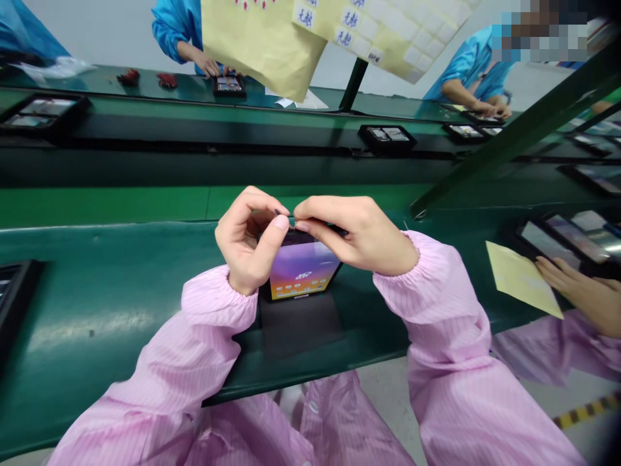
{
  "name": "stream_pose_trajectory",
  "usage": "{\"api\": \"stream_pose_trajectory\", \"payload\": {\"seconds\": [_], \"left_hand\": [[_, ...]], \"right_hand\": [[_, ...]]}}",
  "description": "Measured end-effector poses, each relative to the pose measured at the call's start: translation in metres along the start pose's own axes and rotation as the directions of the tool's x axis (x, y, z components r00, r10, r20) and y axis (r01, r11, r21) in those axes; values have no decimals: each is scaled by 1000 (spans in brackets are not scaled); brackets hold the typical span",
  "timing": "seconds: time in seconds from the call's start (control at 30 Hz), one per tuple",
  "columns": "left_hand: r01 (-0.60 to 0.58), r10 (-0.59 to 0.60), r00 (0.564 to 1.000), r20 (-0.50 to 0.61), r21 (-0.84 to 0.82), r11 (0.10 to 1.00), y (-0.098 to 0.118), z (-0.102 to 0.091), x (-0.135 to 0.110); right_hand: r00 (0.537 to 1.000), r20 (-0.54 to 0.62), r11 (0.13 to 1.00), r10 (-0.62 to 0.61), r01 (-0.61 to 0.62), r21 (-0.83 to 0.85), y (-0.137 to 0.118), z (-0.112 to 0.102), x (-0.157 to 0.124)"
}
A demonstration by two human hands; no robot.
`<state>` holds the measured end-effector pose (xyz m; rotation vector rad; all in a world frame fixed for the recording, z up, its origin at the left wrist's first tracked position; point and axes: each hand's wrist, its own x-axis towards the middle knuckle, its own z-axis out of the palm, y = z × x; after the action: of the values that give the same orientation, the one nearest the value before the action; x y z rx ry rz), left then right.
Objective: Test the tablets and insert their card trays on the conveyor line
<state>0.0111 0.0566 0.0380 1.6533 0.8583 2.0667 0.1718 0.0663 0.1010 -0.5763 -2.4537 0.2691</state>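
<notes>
A smartphone (301,270) with a lit purple-and-orange screen is propped on the green bench, its lower end on a dark mat (299,327). My left hand (247,243) wraps round the phone's left upper corner, thumb pressed at the top edge. My right hand (356,234) is closed in a pinch at that same top edge, fingertips meeting my left thumb. A thin dark item shows between the fingertips; I cannot make out what it is. Both arms wear pink striped sleeves.
The green bench (111,291) runs left to right, a conveyor (145,162) beyond it carrying black trays of phones (387,137). A neighbour's hand (585,291) at right holds a yellow sheet (521,281) beside more trays. Workers in blue sit opposite. Yellow label sheets (272,39) hang overhead.
</notes>
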Motion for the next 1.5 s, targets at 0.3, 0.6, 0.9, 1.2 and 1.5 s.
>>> {"api": "stream_pose_trajectory", "payload": {"seconds": [0.3, 0.6, 0.9, 1.2, 1.5], "left_hand": [[-17, 16, 1000, -10, -98, 995, 6, 0, 4], [-30, 11, 981, -193, -97, 995, -3, 8, 14], [83, -86, 971, -225, -23, 996, 6, 12, 16], [73, -80, 974, -211, -41, 996, 2, 10, 15], [48, -62, 978, -200, -73, 996, -3, 7, 15]], "right_hand": [[998, 5, 992, 56, -56, 109, 1, -3, 0], [990, 110, 987, 85, -99, 129, -1, -4, 4], [982, 151, 989, 113, -126, 75, -5, -10, 3], [984, 139, 989, 113, -125, 78, -3, -4, 6], [989, 99, 990, 106, -114, 79, -2, -4, 5]]}}
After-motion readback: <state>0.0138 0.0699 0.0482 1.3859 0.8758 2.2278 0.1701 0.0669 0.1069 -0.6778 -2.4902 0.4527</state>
